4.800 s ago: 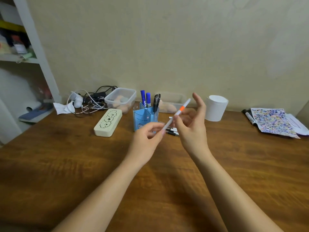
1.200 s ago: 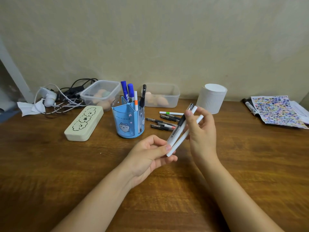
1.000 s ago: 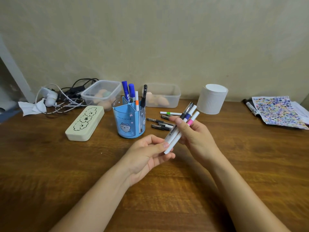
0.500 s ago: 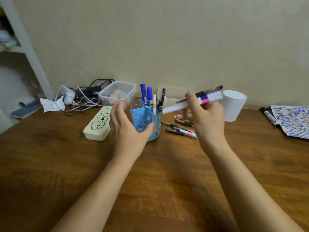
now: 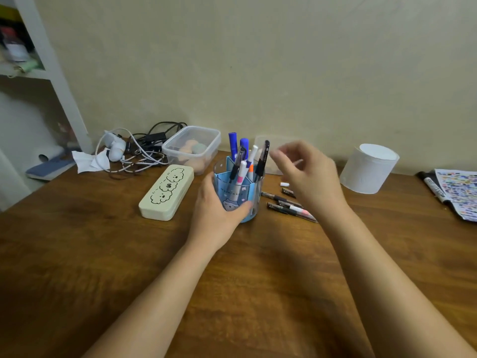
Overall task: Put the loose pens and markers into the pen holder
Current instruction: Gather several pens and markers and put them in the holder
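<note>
The blue pen holder (image 5: 245, 189) stands upright on the brown desk with several pens and markers (image 5: 244, 158) sticking out of its compartments. My left hand (image 5: 216, 210) wraps around its left and front side. Just right of the holder's top hovers my right hand (image 5: 307, 177), fingers apart and holding nothing. Several loose pens (image 5: 289, 206) lie on the desk right of the holder, partly hidden by my right hand and wrist.
A cream pencil case (image 5: 166, 192) lies left of the holder. Behind it are a clear plastic box (image 5: 192, 148), tangled cables (image 5: 134, 153) and a second clear box. A white cup (image 5: 367, 166) stands at right; a black marker (image 5: 433, 187) and printed sheet lie far right.
My right hand carried a bundle of pens to the holder and let them go; they now stand in it. My left hand closed around the holder.
</note>
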